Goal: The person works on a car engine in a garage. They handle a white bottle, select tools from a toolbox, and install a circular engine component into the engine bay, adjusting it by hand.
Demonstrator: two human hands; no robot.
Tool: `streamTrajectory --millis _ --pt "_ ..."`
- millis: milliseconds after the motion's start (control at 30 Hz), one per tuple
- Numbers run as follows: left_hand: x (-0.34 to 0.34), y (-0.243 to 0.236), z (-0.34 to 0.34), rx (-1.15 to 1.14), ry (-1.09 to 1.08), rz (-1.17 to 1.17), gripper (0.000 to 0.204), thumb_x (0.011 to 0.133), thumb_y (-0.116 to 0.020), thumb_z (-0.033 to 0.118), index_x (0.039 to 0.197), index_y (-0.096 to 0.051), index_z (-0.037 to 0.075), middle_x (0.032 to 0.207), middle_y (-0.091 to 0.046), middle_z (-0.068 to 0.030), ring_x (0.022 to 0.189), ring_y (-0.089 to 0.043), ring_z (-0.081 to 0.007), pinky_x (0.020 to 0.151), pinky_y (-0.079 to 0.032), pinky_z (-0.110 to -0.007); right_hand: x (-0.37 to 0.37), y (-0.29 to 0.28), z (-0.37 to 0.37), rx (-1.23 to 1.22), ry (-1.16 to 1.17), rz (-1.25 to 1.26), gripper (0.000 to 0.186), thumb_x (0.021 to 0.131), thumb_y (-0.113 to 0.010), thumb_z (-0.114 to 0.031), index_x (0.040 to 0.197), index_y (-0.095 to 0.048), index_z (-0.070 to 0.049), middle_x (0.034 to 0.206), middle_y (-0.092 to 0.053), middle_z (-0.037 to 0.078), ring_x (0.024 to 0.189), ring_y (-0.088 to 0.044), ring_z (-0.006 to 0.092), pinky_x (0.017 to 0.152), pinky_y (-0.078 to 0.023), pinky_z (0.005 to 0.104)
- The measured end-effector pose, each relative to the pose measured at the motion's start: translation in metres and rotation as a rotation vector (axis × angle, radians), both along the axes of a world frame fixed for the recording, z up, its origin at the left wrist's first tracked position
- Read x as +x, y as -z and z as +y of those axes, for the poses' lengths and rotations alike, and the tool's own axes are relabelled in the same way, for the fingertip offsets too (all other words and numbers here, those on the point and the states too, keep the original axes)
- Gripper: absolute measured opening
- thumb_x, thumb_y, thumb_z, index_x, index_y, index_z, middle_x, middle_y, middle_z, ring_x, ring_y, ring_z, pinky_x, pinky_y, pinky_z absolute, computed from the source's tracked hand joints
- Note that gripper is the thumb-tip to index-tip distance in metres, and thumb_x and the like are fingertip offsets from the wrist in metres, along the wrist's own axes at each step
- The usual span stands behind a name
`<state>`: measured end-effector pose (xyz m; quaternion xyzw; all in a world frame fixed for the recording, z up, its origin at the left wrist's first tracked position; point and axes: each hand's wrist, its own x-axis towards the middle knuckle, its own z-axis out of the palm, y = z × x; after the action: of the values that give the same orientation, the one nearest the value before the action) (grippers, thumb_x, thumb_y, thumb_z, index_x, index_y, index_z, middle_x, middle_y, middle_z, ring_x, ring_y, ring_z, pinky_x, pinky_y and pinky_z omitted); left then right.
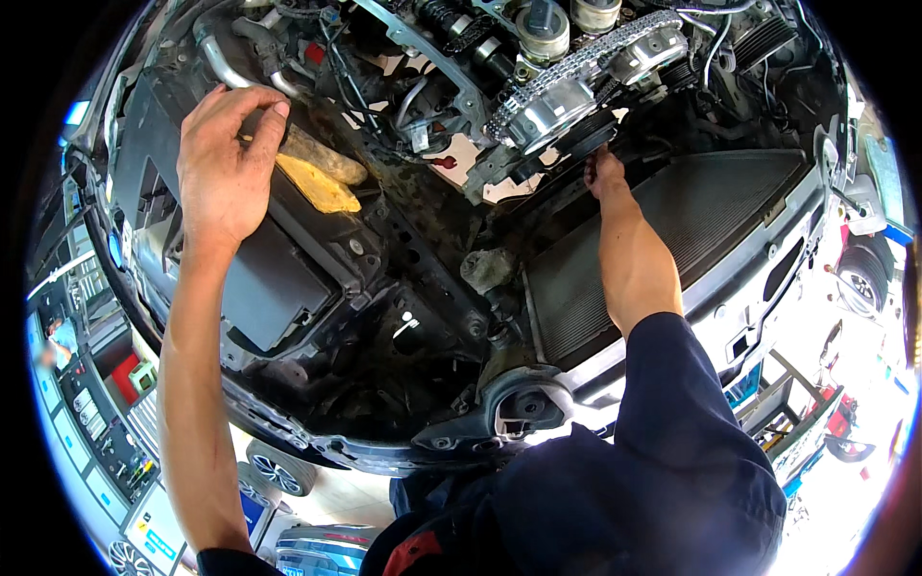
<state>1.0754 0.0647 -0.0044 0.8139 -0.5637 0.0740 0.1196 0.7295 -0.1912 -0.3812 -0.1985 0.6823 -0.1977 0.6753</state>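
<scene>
- Left hand [223, 163]: laid palm-down at the far left of the engine bay, fingers spread and slightly curled; nothing is seen to be gripped. The fingertips [279, 110] are set against a dark edge just beside a silver pipe [219, 60].
- Yellow sponge [319, 185]: lodged directly to the right of the left hand, partly covered by it, beside a brownish, soiled lump [327, 158]. Both rest on the top of a black plastic housing [279, 278].
- Black plastic housing: placed at near left, below the left hand and wrist.
- Rough grey lump [487, 269]: found in the middle of the bay, on dark, grimy metalwork.
- Round rubber mount [526, 408]: seated in the near centre, at the front edge of the bay.
- Timing chain [567, 72]: run across the far centre, over a large silver sprocket unit [549, 115].
- Black pulley [588, 132]: mounted just below and right of the sprocket unit.
- Right hand [605, 173]: reached up to the underside of the black pulley, touching it; the fingers are bunched and mostly hidden, so a grip cannot be told.
- Radiator [691, 230]: a dark finned panel spread at the right, beneath the right forearm.
- Dark blue sleeve [691, 422]: seen at near right, covering the right upper arm.
</scene>
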Motion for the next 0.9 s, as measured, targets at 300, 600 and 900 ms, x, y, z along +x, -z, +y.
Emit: streamTrajectory --millis 300,600,900 --pt "0.003 0.0 -0.001 -0.011 0.026 0.031 0.017 0.091 -0.065 0.025 0.098 -0.071 0.012 0.102 -0.069 -0.0075 0.116 -0.055 -0.0346 0.104 -0.039 -0.04 0.001 0.001 0.0 -0.047 0.076 -0.074 0.018 0.096 -0.057 -0.025 0.082 -0.055 -0.013 0.066 -0.047 0.001 0.052 -0.043 0.0144 0.046 -0.033 0.0287" --pt "0.002 -0.001 0.0 0.007 0.033 0.049 0.017 0.092 -0.063 0.026 0.098 -0.071 0.011 0.102 -0.069 -0.0081 0.115 -0.055 -0.0362 0.104 -0.039 -0.04 -0.002 0.007 0.001 -0.136 0.164 -0.065 0.006 0.09 -0.062 -0.014 0.086 -0.059 -0.011 0.069 -0.051 0.001 0.055 -0.047 0.0134 0.046 -0.036 0.0279" --pt "0.003 0.003 -0.002 -0.002 0.013 0.037 0.018 0.091 -0.063 0.026 0.098 -0.071 0.011 0.104 -0.068 -0.0093 0.116 -0.054 -0.0361 0.104 -0.038 -0.042 -0.002 0.005 -0.012 -0.089 0.103 -0.02 0.009 0.088 -0.063 -0.01 0.082 -0.058 -0.008 0.064 -0.049 0.005 0.052 -0.045 0.0163 0.045 -0.034 0.0303"
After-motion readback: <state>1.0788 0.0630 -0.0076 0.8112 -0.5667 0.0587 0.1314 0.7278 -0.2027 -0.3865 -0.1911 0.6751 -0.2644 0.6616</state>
